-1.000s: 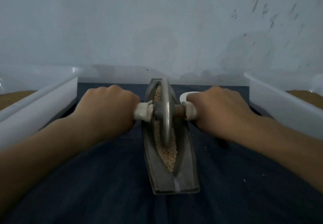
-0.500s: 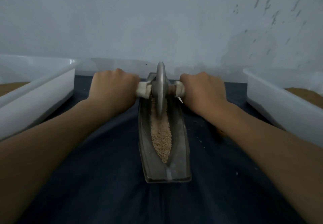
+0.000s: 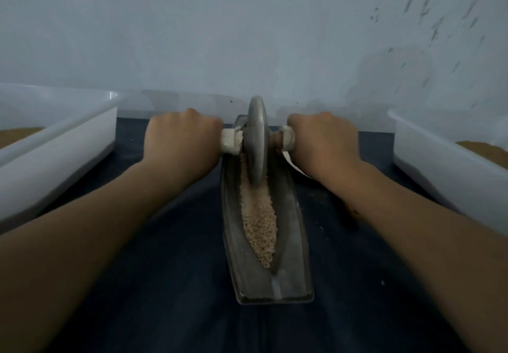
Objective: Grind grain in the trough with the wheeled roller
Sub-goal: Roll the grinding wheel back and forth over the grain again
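A long grey metal trough [image 3: 291, 242] lies lengthwise on a dark blue cloth, holding a strip of tan grain [image 3: 261, 223]. The roller's grey metal wheel [image 3: 257, 143] stands upright in the groove near the trough's far end. My left hand [image 3: 181, 143] grips the white left handle [image 3: 229, 140]. My right hand [image 3: 324, 140] grips the white right handle [image 3: 287, 138]. Both arms are stretched forward. The grain under the wheel looks finer than the coarse grain nearer me.
A white plastic tub [image 3: 55, 149] stands at the left and another white tub [image 3: 450, 165] at the right, each holding tan grain. A pale wall [image 3: 247, 36] rises just behind the trough. Stray grains dot the cloth [image 3: 321, 226] right of the trough.
The wheel rolled from the trough's middle to its far end, then came slightly back toward me. Both hands kept their grip and moved with it.
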Motion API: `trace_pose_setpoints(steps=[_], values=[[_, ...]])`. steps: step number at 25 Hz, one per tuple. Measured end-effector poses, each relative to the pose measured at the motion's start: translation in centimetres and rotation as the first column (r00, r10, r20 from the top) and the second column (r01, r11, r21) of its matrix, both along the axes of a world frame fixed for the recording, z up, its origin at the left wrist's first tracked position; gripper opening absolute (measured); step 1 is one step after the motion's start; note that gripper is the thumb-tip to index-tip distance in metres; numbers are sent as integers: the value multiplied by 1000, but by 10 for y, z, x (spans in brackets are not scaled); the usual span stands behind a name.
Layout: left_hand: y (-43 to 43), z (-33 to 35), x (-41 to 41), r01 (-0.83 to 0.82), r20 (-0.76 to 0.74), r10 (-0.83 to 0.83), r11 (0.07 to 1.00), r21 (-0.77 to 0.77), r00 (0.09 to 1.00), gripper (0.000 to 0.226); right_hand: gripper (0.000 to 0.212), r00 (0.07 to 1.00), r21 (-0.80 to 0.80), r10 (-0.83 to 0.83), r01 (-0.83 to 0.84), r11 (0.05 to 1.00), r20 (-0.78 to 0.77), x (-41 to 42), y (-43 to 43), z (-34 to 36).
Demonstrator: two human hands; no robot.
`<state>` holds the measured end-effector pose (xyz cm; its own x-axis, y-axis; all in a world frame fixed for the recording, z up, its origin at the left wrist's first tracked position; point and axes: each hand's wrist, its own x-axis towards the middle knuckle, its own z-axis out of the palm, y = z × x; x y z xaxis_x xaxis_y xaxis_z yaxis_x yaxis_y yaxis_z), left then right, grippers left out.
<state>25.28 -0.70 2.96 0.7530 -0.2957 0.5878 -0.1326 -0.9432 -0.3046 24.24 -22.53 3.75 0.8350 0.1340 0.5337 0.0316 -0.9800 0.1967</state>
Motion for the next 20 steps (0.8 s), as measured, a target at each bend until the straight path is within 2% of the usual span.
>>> trace_pose_setpoints(steps=[3, 4, 7, 10, 17, 20], values=[[2, -5, 7, 16, 5, -15, 995, -94, 1000, 5, 10, 999, -31, 4, -2, 1000, 46, 9, 5, 5], [6, -9, 0, 48, 28, -45, 994, -95, 999, 11, 11, 997, -44, 22, -19, 999, 75, 1, 2, 3], [12, -12, -31, 95, 69, -94, 995, -16, 993, 36, 23, 985, -48, 93, -87, 995, 143, -36, -7, -15], [12, -2, -53, 67, 14, -68, 996, 52, 998, 41, 23, 978, -15, 98, -96, 995, 187, -64, -11, -21], [17, -7, -82, 11, -68, -14, 999, -31, 998, 27, 22, 993, 15, 115, -116, 993, 25, -78, 0, -4], [17, -3, -92, 12, -96, -17, 999, -51, 995, 27, 21, 993, 57, 122, -122, 991, 4, -87, 0, -2]])
